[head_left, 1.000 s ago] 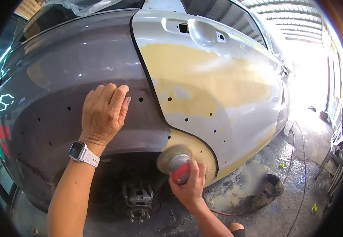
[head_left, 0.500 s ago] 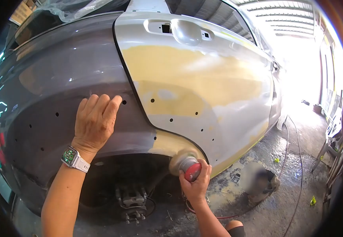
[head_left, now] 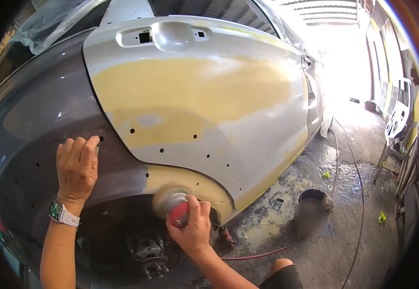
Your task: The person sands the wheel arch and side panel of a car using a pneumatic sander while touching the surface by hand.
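My right hand (head_left: pixel 193 225) is wrapped round a red and grey round sander (head_left: pixel 178 210). Its disc, blurred by motion, lies at the yellow-filled edge of the wheel arch (head_left: pixel 204 184). My left hand (head_left: pixel 77 168), with a white-strapped watch on the wrist, rests against the dark grey rear panel (head_left: pixel 40 120); its fingers are bent and together, and I see nothing in them. To the right of the panel seam is the silver door (head_left: pixel 267 139), with a large yellow filler patch (head_left: pixel 185 91) and several small dark holes.
Below the arch the wheel hub (head_left: pixel 151 250) is exposed. A dark bucket (head_left: pixel 313 195) stands on the dusty floor (head_left: pixel 334 241). Hoses run over the floor, one red hose (head_left: pixel 257 254) near my knee. White chairs (head_left: pixel 398 115) stand at the right.
The view has turned to the right, so the car appears further left. The sander moved right along the arch, then back left. My left hand stays on the dark panel.
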The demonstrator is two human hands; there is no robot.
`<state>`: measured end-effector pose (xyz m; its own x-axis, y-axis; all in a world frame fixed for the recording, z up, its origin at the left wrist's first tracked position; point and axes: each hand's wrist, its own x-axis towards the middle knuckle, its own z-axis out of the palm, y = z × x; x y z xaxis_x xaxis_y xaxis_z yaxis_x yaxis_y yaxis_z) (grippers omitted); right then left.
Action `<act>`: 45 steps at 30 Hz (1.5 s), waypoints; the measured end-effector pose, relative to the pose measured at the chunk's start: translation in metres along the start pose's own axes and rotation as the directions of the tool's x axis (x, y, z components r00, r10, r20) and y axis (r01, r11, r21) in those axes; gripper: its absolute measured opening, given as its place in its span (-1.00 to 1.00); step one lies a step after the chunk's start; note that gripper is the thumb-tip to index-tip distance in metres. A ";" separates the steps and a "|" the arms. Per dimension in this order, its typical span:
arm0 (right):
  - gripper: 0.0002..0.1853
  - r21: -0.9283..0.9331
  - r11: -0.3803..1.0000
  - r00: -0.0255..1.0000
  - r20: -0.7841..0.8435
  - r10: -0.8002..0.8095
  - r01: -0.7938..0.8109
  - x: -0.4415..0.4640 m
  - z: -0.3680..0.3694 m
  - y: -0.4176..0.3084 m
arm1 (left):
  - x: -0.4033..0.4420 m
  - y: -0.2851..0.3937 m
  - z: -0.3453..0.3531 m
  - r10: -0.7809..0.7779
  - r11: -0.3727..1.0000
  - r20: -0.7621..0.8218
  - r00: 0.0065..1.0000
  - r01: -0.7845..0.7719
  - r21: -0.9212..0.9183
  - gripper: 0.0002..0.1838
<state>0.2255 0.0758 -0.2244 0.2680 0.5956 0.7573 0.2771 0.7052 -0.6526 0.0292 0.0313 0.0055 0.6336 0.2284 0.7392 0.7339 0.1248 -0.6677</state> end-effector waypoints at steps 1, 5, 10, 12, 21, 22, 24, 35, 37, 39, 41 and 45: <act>-0.20 -0.010 1.000 0.999 -0.028 0.019 -0.019 0.001 -0.003 0.009 | 0.000 0.000 0.001 0.001 1.000 0.001 1.000 -0.001 0.008 -0.72; -0.27 -0.053 0.991 0.988 -0.101 0.121 -0.127 -0.004 -0.015 0.044 | -0.003 -0.001 0.005 0.007 1.000 0.006 1.000 -0.007 0.028 -0.72; -0.26 -0.013 0.981 0.964 -0.190 0.187 -0.193 -0.021 -0.019 0.091 | -0.003 -0.001 0.006 0.003 0.999 0.021 1.000 -0.003 0.036 -0.72; -0.27 0.000 0.976 0.954 -0.209 0.215 -0.219 -0.027 -0.022 0.102 | -0.003 -0.001 0.006 -0.001 0.999 0.024 1.000 0.000 0.033 -0.72; -0.27 0.010 0.983 0.963 -0.197 0.182 -0.184 -0.029 -0.017 0.091 | 0.001 0.001 0.005 0.006 0.998 -0.011 1.000 -0.006 0.055 -0.70; -0.27 -0.011 0.987 0.970 -0.186 0.155 -0.160 -0.025 -0.015 0.080 | 0.002 0.002 0.006 0.018 0.999 -0.040 0.999 -0.016 0.052 -0.68; -0.24 0.004 0.990 0.975 -0.176 0.137 -0.138 -0.019 -0.010 0.062 | 0.002 0.001 0.006 0.018 0.999 -0.039 0.999 -0.017 0.042 -0.70; -0.26 0.094 0.939 0.906 -0.246 0.344 -0.331 -0.039 -0.009 0.095 | -0.001 0.002 0.010 0.025 0.999 -0.008 1.000 -0.025 0.030 -0.74; -0.27 0.123 0.910 0.870 -0.269 0.414 -0.395 -0.048 -0.011 0.113 | -0.001 0.002 0.011 0.024 0.999 -0.011 1.000 -0.024 0.036 -0.73; -0.28 0.184 0.864 0.820 -0.271 0.504 -0.470 -0.054 -0.013 0.123 | -0.002 0.003 0.011 0.020 0.999 -0.009 1.000 -0.019 0.041 -0.70; -0.28 0.225 0.825 0.787 -0.252 0.563 -0.519 -0.062 -0.013 0.136 | -0.002 0.004 0.007 0.061 0.998 0.069 0.996 -0.058 -0.039 -0.65; -0.27 0.219 0.831 0.797 -0.240 0.554 -0.511 -0.054 -0.018 0.128 | 0.008 0.012 -0.001 0.288 0.957 0.162 0.944 -0.279 -0.075 -0.50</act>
<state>0.2633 0.1268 -0.3497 0.5887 0.7731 0.2363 -0.1093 0.3657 -0.9243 0.0430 0.0339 0.0031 0.7699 0.4076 0.4910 0.5440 -0.0170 -0.8389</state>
